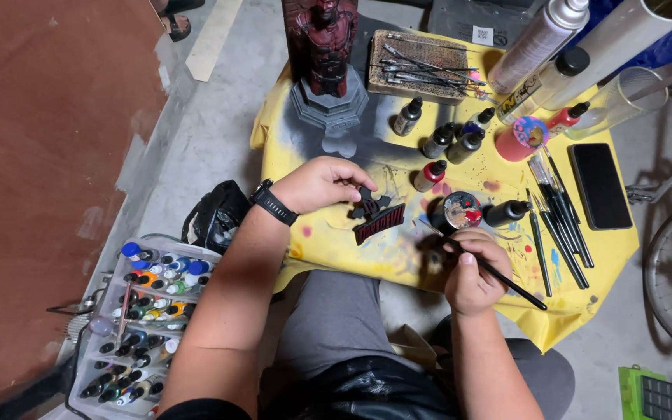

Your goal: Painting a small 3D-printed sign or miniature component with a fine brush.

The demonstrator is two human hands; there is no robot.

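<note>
Left hand (322, 183) pinches the plaque (375, 214), a small dark flat piece with a red face, lying on the yellow counter (289, 148). It appears light, rigid and thin; wet paint may smear, so grip by edges. Right hand (472, 272) is closed around a slim brush (507, 281), near the palette (460, 210).

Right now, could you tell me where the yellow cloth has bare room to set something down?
Bare cloth lies left of the statue base, above the left hand. Another patch sits at the front right corner, below the brushes. The middle is crowded with paint bottles, the palette and the black part.
</note>
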